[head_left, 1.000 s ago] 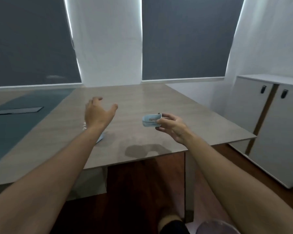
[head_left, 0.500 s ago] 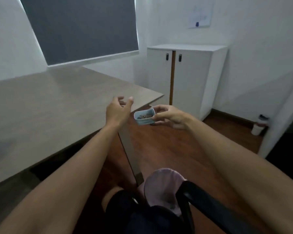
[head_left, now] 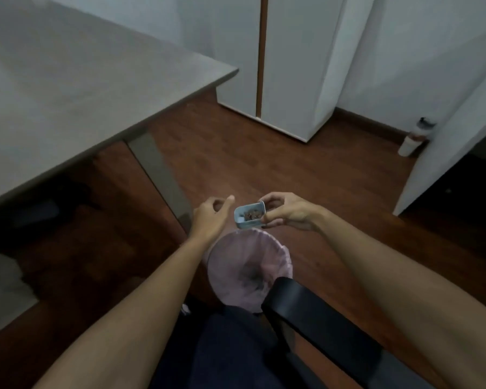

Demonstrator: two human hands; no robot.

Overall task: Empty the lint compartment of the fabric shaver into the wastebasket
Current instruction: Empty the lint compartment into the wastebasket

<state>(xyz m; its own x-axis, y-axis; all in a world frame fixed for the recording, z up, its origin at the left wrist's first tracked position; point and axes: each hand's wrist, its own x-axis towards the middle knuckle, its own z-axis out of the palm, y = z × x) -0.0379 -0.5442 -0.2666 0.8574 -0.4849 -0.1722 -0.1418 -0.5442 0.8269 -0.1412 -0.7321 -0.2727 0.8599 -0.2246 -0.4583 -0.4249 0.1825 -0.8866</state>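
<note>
Holding the lint compartment [head_left: 249,218] pinched in the right hand [head_left: 289,211], mouth up, lint visible inside, just above the far rim of the wastebasket [head_left: 281,249]. Left hand [head_left: 212,213] is hovering beside it, fingers loosely curled, gripping nothing. Step: positioning before the dump. Next move probably calls for tipping it over the liner.

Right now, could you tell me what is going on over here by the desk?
A seated person holds a small lint compartment in the right hand, just above a wastebasket lined with a pinkish bag on the wooden floor. Brownish lint is in the compartment, so nothing looks tipped out yet. The left hand hovers beside it, empty, fingers loosely curled. The table stands to the left.
</note>
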